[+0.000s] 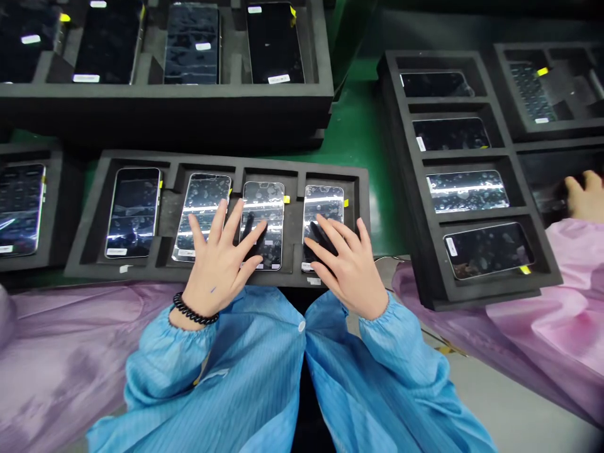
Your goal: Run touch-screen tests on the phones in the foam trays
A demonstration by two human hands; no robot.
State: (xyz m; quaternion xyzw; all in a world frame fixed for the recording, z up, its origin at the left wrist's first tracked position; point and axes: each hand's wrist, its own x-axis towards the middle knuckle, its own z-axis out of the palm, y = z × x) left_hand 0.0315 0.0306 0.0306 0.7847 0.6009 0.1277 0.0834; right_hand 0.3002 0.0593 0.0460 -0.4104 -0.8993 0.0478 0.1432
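A black foam tray lies in front of me with several phones side by side in its slots. My left hand is spread flat, fingers apart, over the second phone and third phone. My right hand rests with fingers stretched on the lower part of the rightmost phone. The leftmost phone is untouched. Neither hand grips anything. Both arms wear blue sleeves, and a black bead bracelet circles my left wrist.
A larger foam tray of phones stands behind. Another tray with phones sits at the right, and one more tray lies beyond it. A co-worker's hand in a pink sleeve reaches in at the right edge. Pink cloth covers the near bench.
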